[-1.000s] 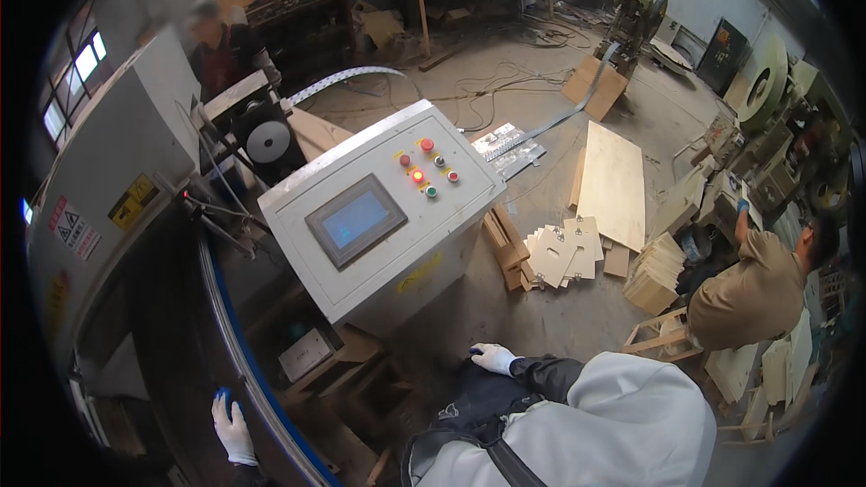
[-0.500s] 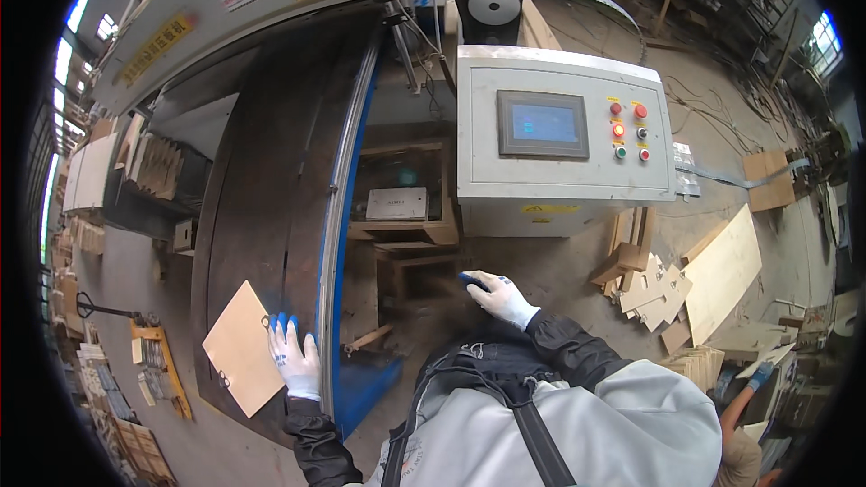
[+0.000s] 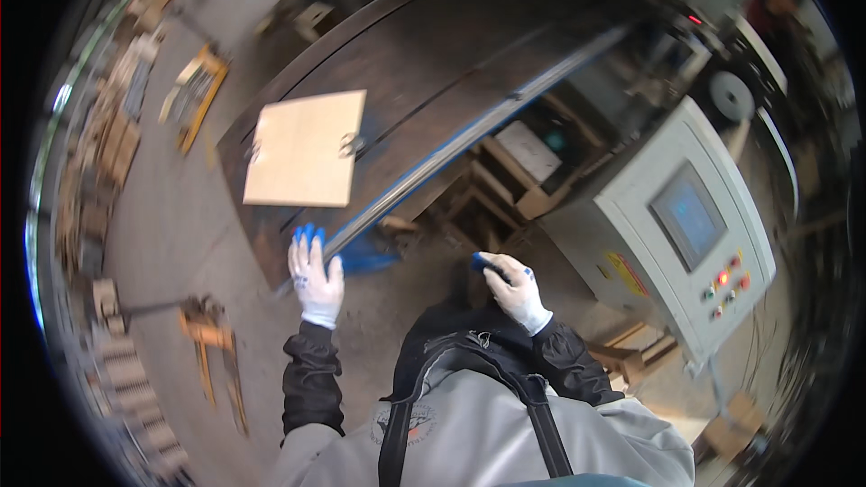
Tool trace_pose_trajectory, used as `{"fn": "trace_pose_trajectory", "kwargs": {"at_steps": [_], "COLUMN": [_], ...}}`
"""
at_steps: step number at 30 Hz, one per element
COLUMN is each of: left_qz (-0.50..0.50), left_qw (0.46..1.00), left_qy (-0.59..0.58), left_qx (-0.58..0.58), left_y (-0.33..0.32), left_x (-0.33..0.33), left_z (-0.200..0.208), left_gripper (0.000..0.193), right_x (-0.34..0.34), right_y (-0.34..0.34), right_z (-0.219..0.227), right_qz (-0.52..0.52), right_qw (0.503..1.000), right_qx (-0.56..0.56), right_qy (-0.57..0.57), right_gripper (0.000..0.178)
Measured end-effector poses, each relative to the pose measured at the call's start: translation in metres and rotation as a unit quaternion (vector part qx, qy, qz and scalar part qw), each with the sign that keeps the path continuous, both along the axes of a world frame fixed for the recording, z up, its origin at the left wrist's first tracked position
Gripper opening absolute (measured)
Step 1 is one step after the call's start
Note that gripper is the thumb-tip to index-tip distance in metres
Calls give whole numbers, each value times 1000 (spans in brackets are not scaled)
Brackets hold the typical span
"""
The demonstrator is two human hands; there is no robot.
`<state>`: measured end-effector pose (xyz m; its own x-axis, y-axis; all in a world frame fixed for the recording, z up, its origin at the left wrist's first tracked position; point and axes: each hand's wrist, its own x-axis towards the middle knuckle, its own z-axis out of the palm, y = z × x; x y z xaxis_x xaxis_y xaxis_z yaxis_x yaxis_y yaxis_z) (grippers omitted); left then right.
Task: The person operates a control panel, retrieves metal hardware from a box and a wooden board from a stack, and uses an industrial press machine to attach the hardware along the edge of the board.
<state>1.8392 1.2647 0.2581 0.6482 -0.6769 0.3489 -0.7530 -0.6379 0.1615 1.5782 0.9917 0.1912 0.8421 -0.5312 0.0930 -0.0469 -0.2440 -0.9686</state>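
My left hand [image 3: 316, 281], in a white glove with blue fingertips, is open. Its fingers reach toward the near end of the metal rail [image 3: 433, 162] along a dark machine table [image 3: 424, 63]. Just beyond it, a square pale wooden panel [image 3: 305, 151] lies flat on the table, apart from my fingers. Small metal ring-like pieces [image 3: 351, 144] sit at two opposite edges of the panel. My right hand [image 3: 517, 291], gloved alike, is held in front of my body with curled fingers; something dark shows along them, too unclear to name.
A grey control box [image 3: 686, 225] with a screen and lit button stands to the right. Below the rail are wooden crates [image 3: 487, 216]. Orange-yellow racks [image 3: 203, 95] stand on the floor at left, with stacked wood [image 3: 117, 149] beyond.
My view has turned left, so the table now runs diagonally and the control box sits farther right. My left hand has come away from the panel's edge; my right hand stays curled.
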Motion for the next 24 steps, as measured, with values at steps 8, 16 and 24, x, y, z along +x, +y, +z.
{"fn": "trace_pose_trajectory", "kwargs": {"at_steps": [8, 16, 24], "left_qz": [201, 349, 273], "left_qw": [974, 899, 923], "left_qy": [22, 171, 171], "left_qx": [-103, -199, -210], "left_y": [156, 264, 404], "left_x": [-131, -218, -127], "left_z": [-47, -120, -125], "left_gripper": [55, 56, 44], "right_x": [126, 155, 162], "right_y": [80, 209, 427], "right_z": [79, 78, 41], "right_qz": [250, 355, 445], "right_qw": [947, 917, 891], "right_qx": [-151, -160, -85], "right_qy": [-131, -86, -45], "right_gripper": [34, 33, 34]}}
